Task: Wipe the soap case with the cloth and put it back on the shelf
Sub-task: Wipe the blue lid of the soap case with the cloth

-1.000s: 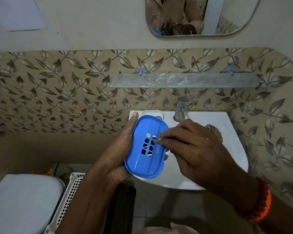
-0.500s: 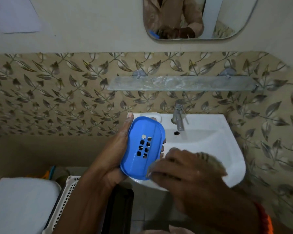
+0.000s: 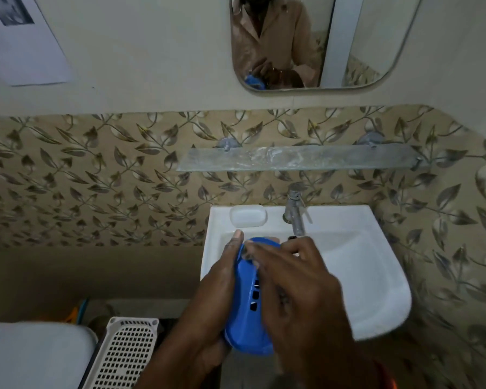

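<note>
— Leaf-patterned tiles back the glass shelf point(image 3: 298, 158), which sits up and away from both your hands, above the sink point(image 3: 376, 276).

— And the soap case point(image 3: 246, 313)?

— Your left hand point(image 3: 216, 287) grips it along its left edge, long axis pointing toward the shelf. Your right hand point(image 3: 298, 287) lies flat across its face, fingers spread; the cloth is probably beneath, but I can't see it.

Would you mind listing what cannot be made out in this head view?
- Cloth: not visible; if present, the right hand covers it.
- Soap case: its right half is hidden under the right hand.
- Left hand fingers: behind the case.
- Paper sheet on the wall: cut off by the left edge, print too blurred.
</note>
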